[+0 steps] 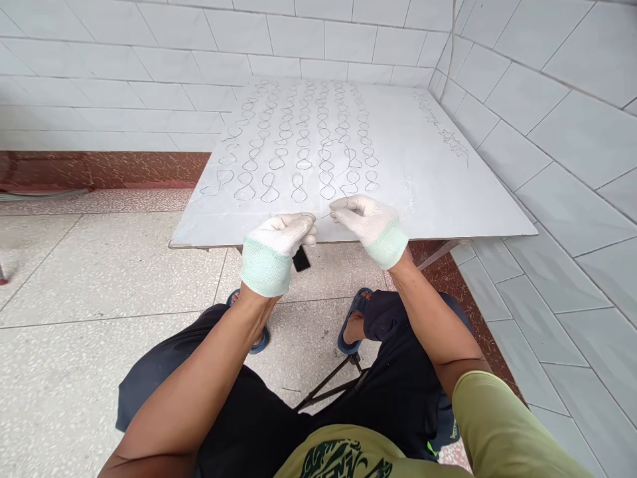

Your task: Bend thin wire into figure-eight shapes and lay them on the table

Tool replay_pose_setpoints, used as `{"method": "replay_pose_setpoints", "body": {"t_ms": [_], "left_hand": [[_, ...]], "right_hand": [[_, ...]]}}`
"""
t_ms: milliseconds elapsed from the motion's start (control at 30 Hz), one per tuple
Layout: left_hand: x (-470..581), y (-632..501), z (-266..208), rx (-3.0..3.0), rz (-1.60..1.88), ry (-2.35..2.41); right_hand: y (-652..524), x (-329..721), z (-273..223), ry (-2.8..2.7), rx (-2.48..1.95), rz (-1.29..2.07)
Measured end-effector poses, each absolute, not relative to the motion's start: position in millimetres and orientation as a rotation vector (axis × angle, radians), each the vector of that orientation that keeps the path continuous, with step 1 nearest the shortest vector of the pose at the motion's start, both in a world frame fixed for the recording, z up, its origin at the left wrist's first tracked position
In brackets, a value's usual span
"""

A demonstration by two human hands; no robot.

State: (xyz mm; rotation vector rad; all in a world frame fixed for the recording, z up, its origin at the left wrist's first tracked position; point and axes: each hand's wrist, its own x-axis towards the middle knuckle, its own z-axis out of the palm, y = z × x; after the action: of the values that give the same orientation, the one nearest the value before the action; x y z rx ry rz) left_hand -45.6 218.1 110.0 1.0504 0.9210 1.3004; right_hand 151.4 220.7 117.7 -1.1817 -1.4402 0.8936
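Note:
A thin dark wire (324,216) spans the gap between my two hands at the table's front edge. My left hand (281,239), in a white glove with a pale green cuff, pinches one end. My right hand (369,222), gloved the same way, pinches the wire at its other side, where part of it curves up above the fingers. Just beyond, rows of wire figure-eight loops (298,188) lie on the white tabletop (438,206). The fingertips partly hide the held wire, so its full shape cannot be made out.
Star-like wire shapes (450,141) lie along the table's right side. Tiled walls (547,119) border the table behind and on the right. A dark phone-like object (301,259) shows below the front edge. A black metal stand (328,385) is between my legs.

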Motion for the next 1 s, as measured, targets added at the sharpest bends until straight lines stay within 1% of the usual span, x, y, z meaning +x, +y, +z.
{"method": "replay_pose_setpoints", "body": {"t_ms": [100,200,333,500,733,1000], "left_hand": [[-49,217,110,1.015,1.349,0.961],[-50,218,110,1.029,1.288,0.946],[-48,220,111,1.011,1.180,0.826],[-44,221,108,0.928,1.125,0.714],[-43,231,97,0.878,1.060,0.649],[-53,236,91,1.097,0.995,0.834]], "right_hand": [[212,157,126,-1.636,-1.246,0.484],[208,159,130,-1.986,-1.219,0.159],[213,154,118,-2.145,-1.232,-0.093],[221,157,104,-2.168,-1.295,-0.175],[230,164,102,-2.340,-1.246,-0.129],[222,164,106,-2.443,-1.378,-0.260]]}}
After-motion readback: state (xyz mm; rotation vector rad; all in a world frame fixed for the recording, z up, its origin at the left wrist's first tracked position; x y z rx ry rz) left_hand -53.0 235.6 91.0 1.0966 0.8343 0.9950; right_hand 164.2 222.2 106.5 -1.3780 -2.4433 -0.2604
